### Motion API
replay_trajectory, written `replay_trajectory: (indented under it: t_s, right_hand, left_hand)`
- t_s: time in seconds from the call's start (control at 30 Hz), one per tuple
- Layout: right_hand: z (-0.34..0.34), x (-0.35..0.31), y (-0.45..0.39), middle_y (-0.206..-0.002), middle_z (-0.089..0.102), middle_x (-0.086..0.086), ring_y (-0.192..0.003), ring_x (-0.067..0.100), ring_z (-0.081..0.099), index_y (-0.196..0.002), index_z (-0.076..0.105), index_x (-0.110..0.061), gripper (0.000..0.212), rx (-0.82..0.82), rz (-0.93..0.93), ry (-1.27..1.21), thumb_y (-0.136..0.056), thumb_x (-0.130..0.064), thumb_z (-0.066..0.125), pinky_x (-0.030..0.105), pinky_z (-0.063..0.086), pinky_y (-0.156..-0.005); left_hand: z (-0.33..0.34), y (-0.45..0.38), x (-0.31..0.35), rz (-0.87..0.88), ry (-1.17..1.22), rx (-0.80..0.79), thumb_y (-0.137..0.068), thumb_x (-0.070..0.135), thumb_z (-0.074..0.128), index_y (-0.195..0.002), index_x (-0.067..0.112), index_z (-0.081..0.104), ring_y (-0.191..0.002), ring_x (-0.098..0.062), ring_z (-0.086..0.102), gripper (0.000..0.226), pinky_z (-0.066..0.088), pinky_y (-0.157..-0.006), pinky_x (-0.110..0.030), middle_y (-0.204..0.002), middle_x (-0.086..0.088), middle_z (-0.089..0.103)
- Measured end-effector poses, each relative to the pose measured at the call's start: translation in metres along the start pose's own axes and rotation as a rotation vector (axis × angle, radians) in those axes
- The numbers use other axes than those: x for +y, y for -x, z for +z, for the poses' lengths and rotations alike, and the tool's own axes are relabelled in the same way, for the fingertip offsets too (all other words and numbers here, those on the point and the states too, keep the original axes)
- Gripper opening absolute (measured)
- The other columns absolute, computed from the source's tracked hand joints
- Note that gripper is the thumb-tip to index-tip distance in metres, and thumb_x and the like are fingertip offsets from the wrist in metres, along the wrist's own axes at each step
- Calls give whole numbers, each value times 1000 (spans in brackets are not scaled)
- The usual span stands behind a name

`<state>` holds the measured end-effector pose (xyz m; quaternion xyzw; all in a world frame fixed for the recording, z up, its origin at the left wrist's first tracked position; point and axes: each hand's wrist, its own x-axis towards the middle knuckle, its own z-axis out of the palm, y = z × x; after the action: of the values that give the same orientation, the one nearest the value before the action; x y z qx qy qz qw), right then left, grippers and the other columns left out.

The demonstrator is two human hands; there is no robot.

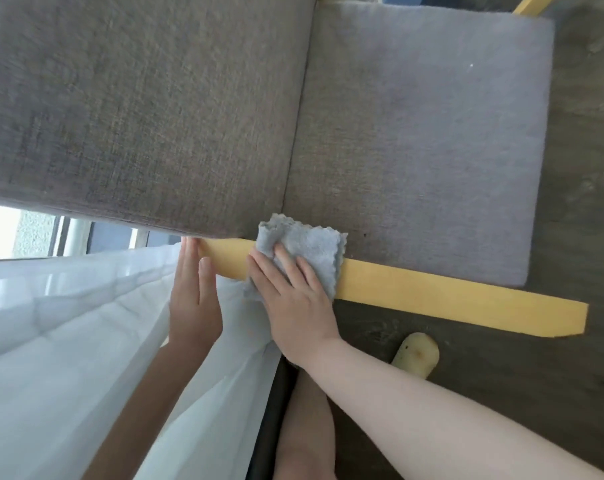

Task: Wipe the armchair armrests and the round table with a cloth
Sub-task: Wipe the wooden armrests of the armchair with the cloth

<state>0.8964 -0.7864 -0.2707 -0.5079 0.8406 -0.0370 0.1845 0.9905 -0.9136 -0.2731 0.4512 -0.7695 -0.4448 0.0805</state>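
- Presently, the right hand (295, 299) lies on the grey cloth (302, 252), fingers spread and nearly straight, pressing it flat onto the yellow wooden armrest (449, 292) close to the point where the rail meets the armchair's backrest cushion (137, 109). Because the cloth is pressed rather than gripped, a quick stroke could let it slide out from under the palm and drop to the dark floor (501, 393).
- The left hand (194, 299) is flat and holds nothing; its straight fingers rest against the white curtain (68, 341) and reach the back end of the armrest. If that hand lifts, the curtain may swing over the rail and be caught under the cloth.
- Folded cloth overhangs the rail on both sides, touching the seat cushion (432, 150) on the far edge. On so narrow a rail, the stroke could wander onto the upholstery, and any dust picked up would likely rub into the fabric.
- Most of the armrest, out to its angled tip at the right, is not under the cloth, so a short pass would probably leave that stretch unwiped.
- A pale chair leg (416, 355) stands just below the rail's front end; a long sweep might bring the forearm against it.
- Only 1 armrest is in full view, a second showing only as a yellow strip at the top edge, and the round table is out of sight, so both could be skipped.
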Motion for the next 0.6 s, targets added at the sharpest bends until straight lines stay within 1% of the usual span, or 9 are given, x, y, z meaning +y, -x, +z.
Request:
replay_trajectory:
  t_s: [0.07, 0.17, 0.2, 0.27, 0.33, 0.4, 0.47, 0.53, 0.6]
  right_hand:
    - [6, -16, -9, -158, 21, -4, -147, 20, 14, -153, 17, -17, 61, -15, -83, -37, -94, -18, 31, 36, 8, -120]
    - [2, -40, -42, -144, 46, -6, -135, 16, 38, -145, 39, -16, 55, 7, -151, -90, -91, -20, 26, 29, 12, -119]
    - [-2, -40, -47, -144, 46, -6, -135, 15, 37, -145, 39, -17, 56, -16, -168, -55, -92, -20, 24, 29, 10, -119]
    - [-1, -29, -37, -152, 36, -6, -141, 14, 27, -149, 30, -17, 55, -68, -234, 9, -95, -21, 26, 29, 4, -119]
    - [3, -11, -14, -158, 23, -5, -145, 13, 18, -152, 19, -17, 57, -76, -247, 16, -97, -22, 29, 31, 3, -119]
    - [6, -1, 2, -159, 18, -3, -146, 13, 16, -153, 17, -16, 58, -34, -231, 0, -97, -23, 30, 32, 3, -119]
    - [4, -12, -6, -157, 27, -1, -144, 15, 23, -151, 25, -13, 60, -27, -234, -91, -94, -22, 42, 29, 2, -119]
    - [-5, -37, -32, -148, 43, 4, -136, 20, 37, -145, 37, -8, 59, -23, -259, -252, -90, -13, 56, 24, 5, -115]
    - [-18, -50, -62, -150, 39, 2, -132, 22, 42, -148, 31, -14, 54, -78, -242, -360, -96, -14, 46, 28, 18, -110]
  left_hand:
    - [5, 0, 3, -69, 48, 36, -98, 48, 19, -149, 22, 26, -142, -6, 25, 58, 24, -117, -40, -154, 6, 32]
    - [2, -2, 6, -73, 57, 24, -96, 49, 23, -137, 19, 40, -127, -19, 48, 54, 38, -106, -47, -134, -3, 53]
    - [0, -3, 7, -63, 38, 8, -96, 46, 24, -131, 18, 44, -118, -20, 53, 48, 42, -100, -48, -124, -2, 58]
    - [-3, -1, 10, -19, 15, -14, -98, 38, 25, -121, 18, 47, -106, -18, 57, 37, 45, -93, -49, -111, 1, 60]
    - [-3, 1, 14, 25, 10, -2, -100, 32, 24, -132, 22, 44, -120, -10, 51, 40, 40, -104, -39, -126, 6, 56]
    - [-2, 3, 16, 53, 13, 21, -100, 29, 23, -142, 22, 38, -132, -6, 40, 45, 32, -109, -28, -140, 8, 48]
    - [1, 3, 14, 1, 30, 41, -99, 35, 23, -135, 17, 44, -126, -17, 48, 46, 37, -107, -38, -132, -1, 54]
    - [-2, 0, 11, -121, 24, 133, -95, 46, 24, -130, 15, 48, -120, -24, 53, 52, 40, -102, -46, -125, -7, 59]
    - [-10, -4, 9, -173, -17, 222, -94, 45, 25, -126, 21, 51, -112, -22, 55, 48, 42, -96, -42, -118, -3, 62]
